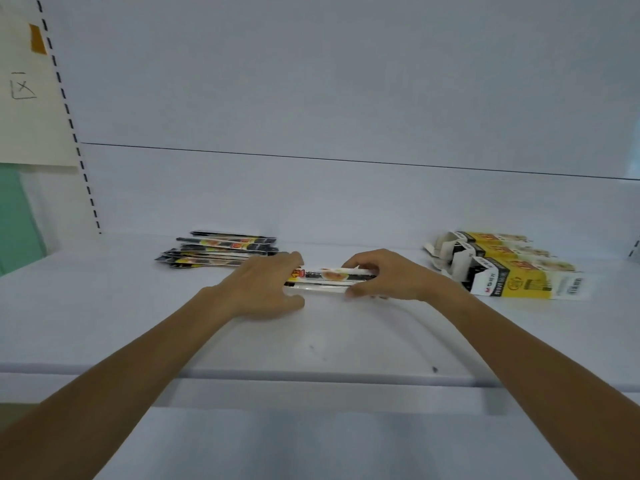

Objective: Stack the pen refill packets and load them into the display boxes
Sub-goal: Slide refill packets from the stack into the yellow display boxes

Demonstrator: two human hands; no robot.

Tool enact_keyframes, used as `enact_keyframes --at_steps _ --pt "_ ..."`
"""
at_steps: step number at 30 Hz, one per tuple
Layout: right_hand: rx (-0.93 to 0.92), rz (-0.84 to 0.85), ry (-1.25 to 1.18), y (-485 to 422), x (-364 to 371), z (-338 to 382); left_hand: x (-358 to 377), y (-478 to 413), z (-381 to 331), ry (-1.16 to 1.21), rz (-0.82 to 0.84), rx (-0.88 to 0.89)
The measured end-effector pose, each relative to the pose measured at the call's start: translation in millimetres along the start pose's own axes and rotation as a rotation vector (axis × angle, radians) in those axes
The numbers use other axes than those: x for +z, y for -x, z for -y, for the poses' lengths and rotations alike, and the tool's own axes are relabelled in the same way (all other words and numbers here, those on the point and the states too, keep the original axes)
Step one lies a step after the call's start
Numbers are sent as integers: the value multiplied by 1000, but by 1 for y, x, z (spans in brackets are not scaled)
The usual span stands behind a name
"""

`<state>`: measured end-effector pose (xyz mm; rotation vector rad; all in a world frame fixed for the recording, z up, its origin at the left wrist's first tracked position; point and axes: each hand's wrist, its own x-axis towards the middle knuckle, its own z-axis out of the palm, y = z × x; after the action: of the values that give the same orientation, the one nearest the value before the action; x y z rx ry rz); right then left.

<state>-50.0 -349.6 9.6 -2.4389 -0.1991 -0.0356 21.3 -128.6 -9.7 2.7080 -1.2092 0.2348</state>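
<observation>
A small stack of pen refill packets (327, 279) lies flat on the white shelf (311, 341), gripped at both ends. My left hand (266, 289) holds its left end and my right hand (384, 277) pinches its right end, thumb in front and fingers over the top. Behind my left hand, several more loose packets (221, 252) lie in an untidy pile. At the right stand three yellow, black and white display boxes (512, 271), lying on their sides with open flaps facing left.
The shelf's back wall rises behind everything. A slotted upright (78, 147) runs down the left side, with a paper sheet (27, 98) taped beside it. The shelf's front edge (311, 375) crosses under my forearms.
</observation>
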Motion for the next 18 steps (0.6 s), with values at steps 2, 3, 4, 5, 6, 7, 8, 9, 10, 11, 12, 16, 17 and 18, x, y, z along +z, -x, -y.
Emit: enact_keyframes --at_steps 2,3,4,5,6,7,8,9,10,11,12,16,17,18 --pt "-9 -3 -42 12 -18 -16 6 -8 -23 -112 -124 57" --pt "-16 -13 -46 19 -26 -23 9 -13 -35 -141 -190 79" --pt "-23 -23 -43 25 -34 -30 11 -17 -46 -156 -219 82" --pt "-28 -36 -37 31 -42 -37 14 -23 -56 -159 -230 82" --pt "-30 -62 -33 37 -48 -44 18 -28 -65 -141 -213 73" --pt "-33 -113 -27 43 -56 -51 22 -32 -73 -91 -191 57" --pt "-44 -188 -14 48 -63 -58 25 -37 -81 -24 -176 39" --pt "-61 -275 4 54 -71 -66 28 -41 -88 35 -178 28" --pt "-81 -359 18 60 -80 -73 31 -45 -94 68 -184 14" --pt "-99 -433 37 66 -89 -82 33 -48 -100 84 -191 -3" --pt "-106 -494 74 73 -99 -92 34 -51 -105 95 -194 -26" --pt "27 -647 240 106 -139 -142 33 -59 -125 102 -177 -115" --pt "82 -664 291 114 -147 -157 33 -61 -131 92 -168 -128" --pt "142 -662 350 122 -154 -172 33 -64 -136 79 -157 -136"
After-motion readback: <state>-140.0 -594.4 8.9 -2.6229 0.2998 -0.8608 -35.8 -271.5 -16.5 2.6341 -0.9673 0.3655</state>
